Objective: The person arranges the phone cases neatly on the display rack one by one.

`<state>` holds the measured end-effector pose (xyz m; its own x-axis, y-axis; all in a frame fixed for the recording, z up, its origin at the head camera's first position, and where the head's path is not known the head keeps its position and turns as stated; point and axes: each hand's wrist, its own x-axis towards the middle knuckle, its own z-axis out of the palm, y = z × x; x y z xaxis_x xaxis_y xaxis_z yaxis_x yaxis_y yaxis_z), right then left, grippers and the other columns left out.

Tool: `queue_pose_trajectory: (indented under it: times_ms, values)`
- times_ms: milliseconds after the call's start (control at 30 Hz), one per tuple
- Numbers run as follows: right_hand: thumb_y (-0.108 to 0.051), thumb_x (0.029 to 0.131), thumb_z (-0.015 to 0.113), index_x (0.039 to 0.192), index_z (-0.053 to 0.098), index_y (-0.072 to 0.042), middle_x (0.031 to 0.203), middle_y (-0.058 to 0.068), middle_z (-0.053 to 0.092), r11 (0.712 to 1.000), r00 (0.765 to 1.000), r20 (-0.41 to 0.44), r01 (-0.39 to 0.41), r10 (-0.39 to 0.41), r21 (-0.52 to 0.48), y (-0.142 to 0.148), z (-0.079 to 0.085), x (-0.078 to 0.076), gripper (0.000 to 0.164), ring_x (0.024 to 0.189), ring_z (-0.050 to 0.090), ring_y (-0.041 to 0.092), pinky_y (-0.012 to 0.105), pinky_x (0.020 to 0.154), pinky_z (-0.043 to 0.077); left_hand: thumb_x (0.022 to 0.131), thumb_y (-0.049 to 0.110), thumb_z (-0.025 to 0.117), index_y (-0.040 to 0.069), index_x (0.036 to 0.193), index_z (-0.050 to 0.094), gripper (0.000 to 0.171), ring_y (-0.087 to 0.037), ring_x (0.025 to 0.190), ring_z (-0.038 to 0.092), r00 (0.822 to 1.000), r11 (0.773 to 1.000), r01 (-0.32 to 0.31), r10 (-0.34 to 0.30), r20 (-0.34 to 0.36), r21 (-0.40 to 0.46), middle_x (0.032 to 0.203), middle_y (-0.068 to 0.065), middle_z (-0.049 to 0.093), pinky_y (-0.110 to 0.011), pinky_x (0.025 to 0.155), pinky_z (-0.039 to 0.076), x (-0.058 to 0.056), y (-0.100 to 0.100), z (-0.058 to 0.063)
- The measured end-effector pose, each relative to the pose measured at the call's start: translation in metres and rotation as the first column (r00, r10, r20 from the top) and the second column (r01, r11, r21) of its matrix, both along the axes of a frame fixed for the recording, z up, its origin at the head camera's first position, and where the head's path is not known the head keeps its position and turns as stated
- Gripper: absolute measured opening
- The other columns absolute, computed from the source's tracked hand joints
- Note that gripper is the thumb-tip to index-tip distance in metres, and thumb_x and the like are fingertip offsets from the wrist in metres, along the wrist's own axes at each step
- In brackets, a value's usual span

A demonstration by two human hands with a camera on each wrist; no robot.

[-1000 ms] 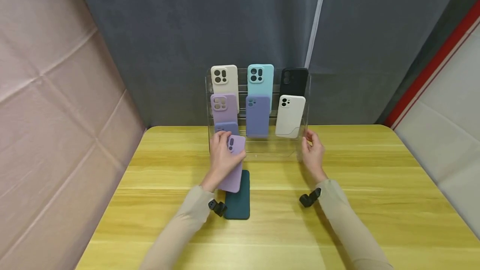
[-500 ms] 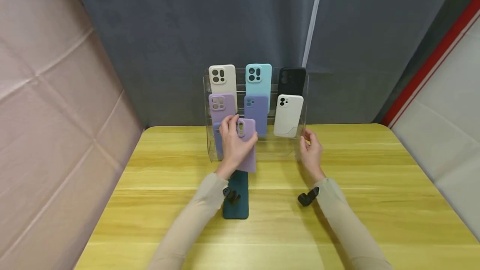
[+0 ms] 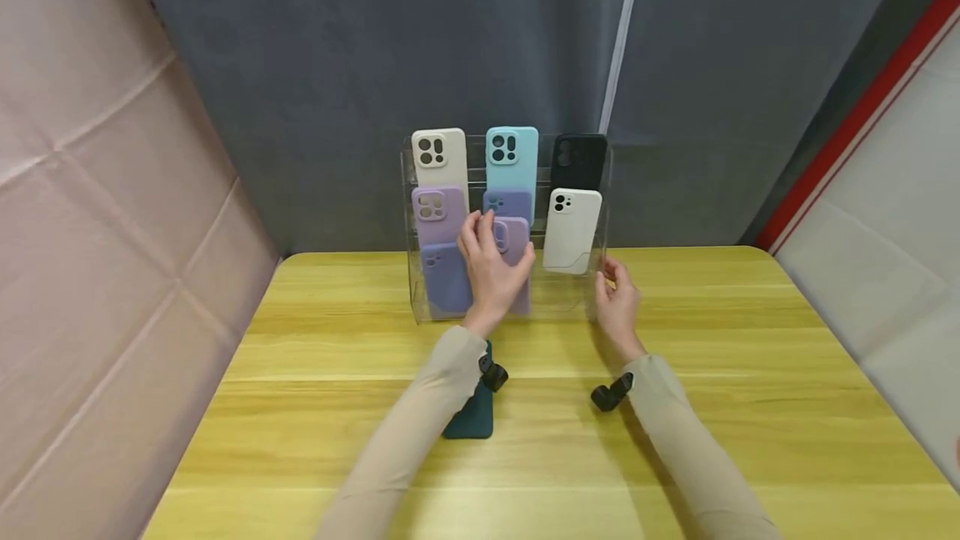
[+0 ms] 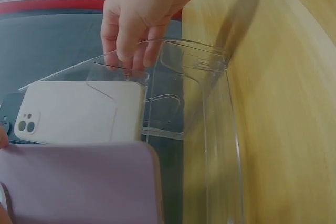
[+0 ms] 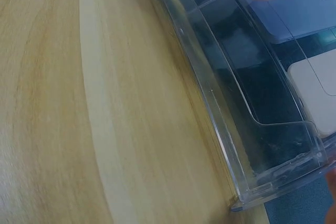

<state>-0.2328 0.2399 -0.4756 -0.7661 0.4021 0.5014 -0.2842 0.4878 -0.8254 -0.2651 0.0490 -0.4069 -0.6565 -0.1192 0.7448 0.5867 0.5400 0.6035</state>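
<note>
My left hand (image 3: pixel 491 273) pinches a light purple phone case (image 3: pixel 512 240) by its sides, at the lower middle of a clear tiered rack (image 3: pixel 558 300). It overlaps a violet-blue case (image 3: pixel 517 201) standing behind. In the left wrist view the held purple case (image 4: pixel 79 182) lies close below a white case (image 4: pixel 84 111); whether it touches the rack is unclear. My right hand (image 3: pixel 618 302) grips the rack's right side wall, its fingers curled at the edge. In the right wrist view only a sliver of that hand shows, and the held case is at the top.
The rack also bears a cream case (image 3: pixel 453 165), a turquoise case (image 3: pixel 522 167), a black case (image 3: pixel 588 165), a lilac case (image 3: pixel 442 227) and a blue case (image 3: pixel 446 282). A dark green case (image 3: pixel 472 421) lies on the wooden table (image 3: pixel 600 457), partly under my left forearm.
My left hand has carried the light purple case up and right, from above the dark green case to the rack's middle column. The blue case at lower left is now uncovered. My right hand stays put.
</note>
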Motion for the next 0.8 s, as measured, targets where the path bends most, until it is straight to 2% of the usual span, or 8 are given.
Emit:
queue_pose_trajectory:
  times_ms: [33,100,300,400,600,800]
  values:
    - [0.004,0.091,0.052,0.116,0.055,0.010,0.109,0.026,0.061,1.000,1.000,0.006,0.001,-0.001,0.002,0.000,0.000,0.000,0.026,0.101,0.060,0.033,0.042,0.083,0.052,0.073,0.024,0.075,-0.002,0.128,0.047,0.067,-0.031,0.121,0.033,1.000,1.000,-0.015,0.015,-0.009,-0.005,0.131,-0.019,0.036,-0.039,0.099,0.041,-0.001,0.002,-0.001]
    - [0.004,0.091,0.052,0.116,0.055,0.009,0.108,0.026,0.061,1.000,1.000,0.010,0.002,-0.002,0.003,-0.001,0.000,0.000,0.026,0.100,0.060,0.033,0.041,0.083,0.053,0.073,0.024,0.076,-0.002,0.128,0.047,0.067,-0.031,0.121,0.033,0.999,0.999,-0.042,0.042,-0.023,-0.015,0.131,-0.019,0.035,-0.039,0.100,0.041,-0.003,0.006,-0.004]
    - [0.004,0.092,0.051,0.116,0.055,0.010,0.108,0.027,0.061,1.000,1.000,0.000,0.003,-0.003,0.000,-0.001,0.001,0.000,0.026,0.100,0.059,0.033,0.031,0.082,0.054,0.071,0.022,0.077,-0.001,0.126,0.048,0.066,-0.032,0.118,0.036,0.991,0.993,-0.121,0.121,-0.056,-0.009,0.130,-0.018,0.036,-0.040,0.096,0.042,-0.008,0.018,-0.014]
    - [0.004,0.092,0.052,0.116,0.056,0.010,0.108,0.027,0.061,1.000,1.000,-0.002,0.004,-0.004,0.003,-0.001,0.000,0.000,0.026,0.100,0.060,0.033,0.032,0.082,0.054,0.070,0.023,0.078,0.000,0.126,0.049,0.066,-0.032,0.116,0.037,0.988,0.988,-0.152,0.152,-0.035,-0.013,0.130,-0.018,0.037,-0.040,0.096,0.041,-0.008,0.023,-0.019]
    - [0.004,0.091,0.052,0.115,0.056,0.009,0.107,0.025,0.062,1.000,1.000,-0.009,0.012,-0.012,0.015,0.000,-0.002,-0.001,0.025,0.098,0.060,0.032,0.043,0.081,0.053,0.072,0.024,0.077,0.002,0.127,0.049,0.065,-0.031,0.117,0.036,0.986,0.986,-0.161,0.163,0.031,-0.051,0.131,-0.017,0.036,-0.041,0.098,0.039,-0.007,0.030,-0.026]
    - [0.004,0.091,0.053,0.115,0.056,0.009,0.106,0.025,0.062,1.000,1.000,-0.008,0.016,-0.016,0.016,0.000,-0.003,-0.001,0.025,0.098,0.061,0.032,0.045,0.080,0.053,0.070,0.022,0.078,0.001,0.125,0.048,0.066,-0.032,0.117,0.037,0.981,0.980,-0.187,0.190,0.037,-0.073,0.130,-0.018,0.037,-0.042,0.097,0.040,-0.007,0.032,-0.035]
